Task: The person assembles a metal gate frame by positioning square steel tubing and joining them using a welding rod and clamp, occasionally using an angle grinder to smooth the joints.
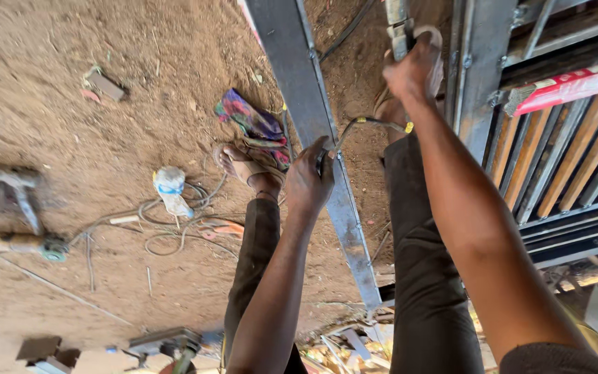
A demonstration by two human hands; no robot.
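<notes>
At the centre of the frame the left hand (308,181) has its fingers closed round a dark tool (324,161) with a cable (372,122), pressed against a long grey steel bar (313,125) that runs from the top middle down to the lower centre. At the upper right the right hand (415,68) grips a thin metal piece (397,24), fingers curled shut on it (what exactly it is I cannot tell, being partly out of view). Right of it stands a metal gate (562,152) with orange slats. On the dirt floor (70,104) to the left lie a hammer (23,197), loose wire (174,232) and a coloured rag (254,123).
</notes>
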